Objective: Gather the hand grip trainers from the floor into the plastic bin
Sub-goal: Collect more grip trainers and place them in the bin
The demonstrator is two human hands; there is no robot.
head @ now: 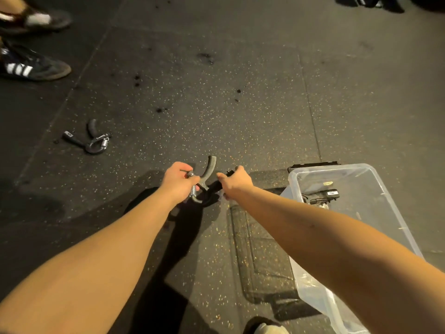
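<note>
Both arms (pixel 120 249) are stretching over the floor (pixel 240 92): left grip (pixel 179 179) is pinching the held trainer (pixel 210 165) at its spring (pixel 193 191), right grip (pixel 237 183) is curling round one handle (pixel 215 186), beside the bin (pixel 361 168). A second trainer (pixel 92 141) is lying well apart. Squeezing the handles could be trapping skin in the coil.

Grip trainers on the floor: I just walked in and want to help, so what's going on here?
A person holds a hand grip trainer in both hands: left hand at its spring, right hand round one handle, next to the clear plastic bin. A second trainer lies on the floor further left. A dark item already sits in the bin.
</note>
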